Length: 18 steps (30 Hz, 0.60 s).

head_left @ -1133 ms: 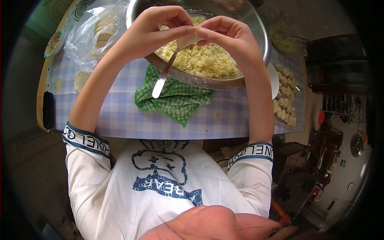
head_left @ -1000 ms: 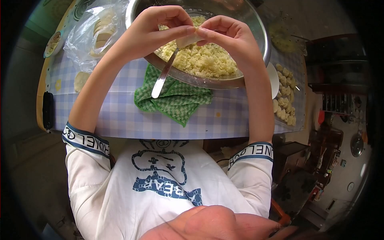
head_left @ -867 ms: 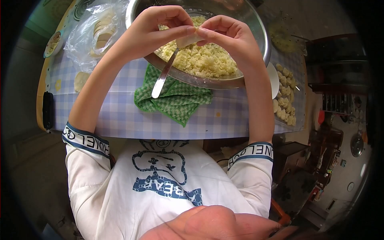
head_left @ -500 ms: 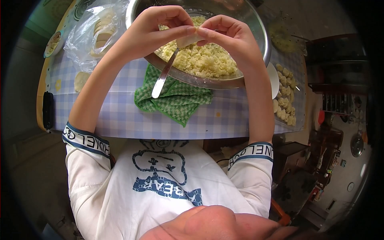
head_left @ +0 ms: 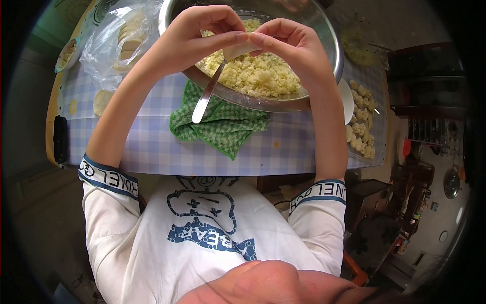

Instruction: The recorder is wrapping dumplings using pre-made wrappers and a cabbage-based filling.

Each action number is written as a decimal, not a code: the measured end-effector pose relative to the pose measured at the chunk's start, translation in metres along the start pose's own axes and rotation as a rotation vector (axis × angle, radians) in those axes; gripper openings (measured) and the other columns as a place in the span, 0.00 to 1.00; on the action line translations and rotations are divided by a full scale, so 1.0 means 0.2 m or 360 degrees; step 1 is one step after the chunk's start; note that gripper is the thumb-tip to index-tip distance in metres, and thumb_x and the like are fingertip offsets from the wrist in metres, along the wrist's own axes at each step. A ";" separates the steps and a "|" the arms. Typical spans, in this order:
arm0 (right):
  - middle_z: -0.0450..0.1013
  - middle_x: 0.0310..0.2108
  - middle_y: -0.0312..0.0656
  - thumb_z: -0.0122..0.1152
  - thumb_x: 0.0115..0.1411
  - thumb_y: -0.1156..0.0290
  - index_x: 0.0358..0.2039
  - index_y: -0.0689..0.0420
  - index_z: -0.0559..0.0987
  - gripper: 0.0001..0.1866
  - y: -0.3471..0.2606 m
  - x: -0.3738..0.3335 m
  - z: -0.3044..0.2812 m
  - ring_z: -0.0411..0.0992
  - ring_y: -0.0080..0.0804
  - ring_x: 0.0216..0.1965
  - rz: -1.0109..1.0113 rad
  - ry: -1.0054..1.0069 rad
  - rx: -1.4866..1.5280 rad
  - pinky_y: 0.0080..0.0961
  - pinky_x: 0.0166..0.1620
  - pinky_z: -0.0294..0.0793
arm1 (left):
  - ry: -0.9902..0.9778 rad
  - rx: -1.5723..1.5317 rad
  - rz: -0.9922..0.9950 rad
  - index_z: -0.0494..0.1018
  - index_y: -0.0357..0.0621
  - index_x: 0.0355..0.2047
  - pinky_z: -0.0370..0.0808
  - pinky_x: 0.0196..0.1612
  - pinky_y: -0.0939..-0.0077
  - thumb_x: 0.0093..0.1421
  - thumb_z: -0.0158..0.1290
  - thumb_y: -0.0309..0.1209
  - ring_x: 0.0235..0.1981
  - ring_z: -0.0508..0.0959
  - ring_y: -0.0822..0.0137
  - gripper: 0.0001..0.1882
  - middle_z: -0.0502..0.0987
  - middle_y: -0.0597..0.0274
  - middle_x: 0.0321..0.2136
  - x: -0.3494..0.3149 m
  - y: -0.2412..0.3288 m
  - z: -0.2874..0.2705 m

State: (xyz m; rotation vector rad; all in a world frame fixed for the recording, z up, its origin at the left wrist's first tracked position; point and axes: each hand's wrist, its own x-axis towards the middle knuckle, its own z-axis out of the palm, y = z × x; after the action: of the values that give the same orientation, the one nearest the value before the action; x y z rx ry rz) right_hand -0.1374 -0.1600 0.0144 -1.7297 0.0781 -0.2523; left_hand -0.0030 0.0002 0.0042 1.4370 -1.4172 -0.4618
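Note:
Above a large metal bowl (head_left: 324,30), both hands pinch one pale dumpling (head_left: 238,50) between thumbs and fingers. My left hand (head_left: 202,35) grips its left edge, and my right hand (head_left: 286,43) presses the right side, thumb tips almost meeting on top. Below the hands, crumbly pale-yellow filling (head_left: 268,76) lies in the bowl. A metal spoon (head_left: 206,99) leans on the near rim, its handle sticking out toward me and its bowl end in the filling. My fingers partly cover the dumpling, so its sealed edge is hard to see.
Under the spoon handle lies a green checked cloth (head_left: 223,126). Clear plastic bags (head_left: 104,58) with round dough wrappers (head_left: 129,45) sit at left, one wrapper (head_left: 101,103) loose beside my forearm. At right, a white plate (head_left: 346,101) borders several finished dumplings (head_left: 360,121) on a tray.
Hardly anything has moved; my fingers shift slightly along the dumpling's edge, still pinching it over the bowl.

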 end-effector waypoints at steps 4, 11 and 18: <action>0.75 0.27 0.41 0.64 0.52 0.68 0.32 0.64 0.77 0.12 0.00 0.00 0.00 0.75 0.26 0.30 -0.0014 -0.0004 0.0008 0.19 0.37 0.74 | -0.0010 0.0026 0.0003 0.72 0.36 0.33 0.71 0.39 0.82 0.57 0.53 0.29 0.34 0.73 0.76 0.08 0.73 0.66 0.29 0.00 0.00 0.00; 0.75 0.28 0.42 0.63 0.52 0.68 0.32 0.65 0.76 0.12 0.00 0.00 0.00 0.75 0.26 0.31 -0.0025 -0.0014 0.0024 0.20 0.37 0.74 | -0.0043 0.0035 0.0014 0.72 0.37 0.33 0.70 0.38 0.82 0.57 0.53 0.30 0.33 0.73 0.77 0.09 0.73 0.66 0.28 0.00 0.00 0.00; 0.75 0.29 0.43 0.63 0.52 0.69 0.33 0.65 0.76 0.12 0.01 0.00 0.00 0.75 0.26 0.31 -0.0056 0.0023 0.0024 0.20 0.37 0.75 | -0.0018 -0.0005 -0.0006 0.72 0.36 0.33 0.70 0.38 0.82 0.57 0.53 0.30 0.33 0.73 0.77 0.09 0.73 0.66 0.28 0.00 0.01 0.00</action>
State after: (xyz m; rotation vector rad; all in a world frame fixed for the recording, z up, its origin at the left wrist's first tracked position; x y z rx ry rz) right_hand -0.1364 -0.1595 0.0130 -1.7154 0.0560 -0.2910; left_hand -0.0039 0.0005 0.0049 1.4368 -1.4223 -0.4747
